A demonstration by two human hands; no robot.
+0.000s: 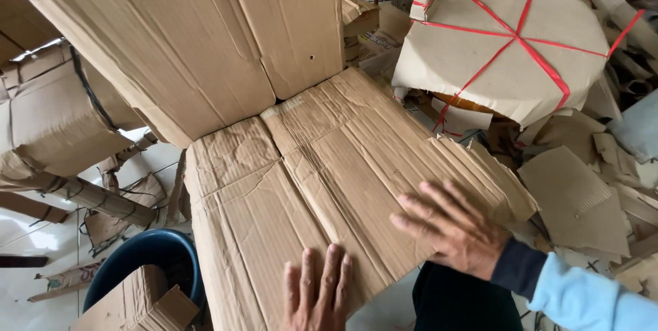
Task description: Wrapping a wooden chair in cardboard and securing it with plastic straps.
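A large creased cardboard sheet (pixel 322 173) lies flat in front of me, its far half folded upright (pixel 199 36). My left hand (pixel 319 290) rests flat on the near edge of the sheet with fingers together and pointing away. My right hand (pixel 452 225), in a light blue sleeve with a dark cuff, lies palm down with fingers spread on the sheet's right part. Neither hand grips anything.
A round table wrapped in cardboard and red tape (pixel 510 46) stands at the right. Cardboard scraps (pixel 576 197) litter the floor to the right. A dark blue bucket (pixel 147 259) and wrapped furniture legs (pixel 82 190) sit at the left on white tiles.
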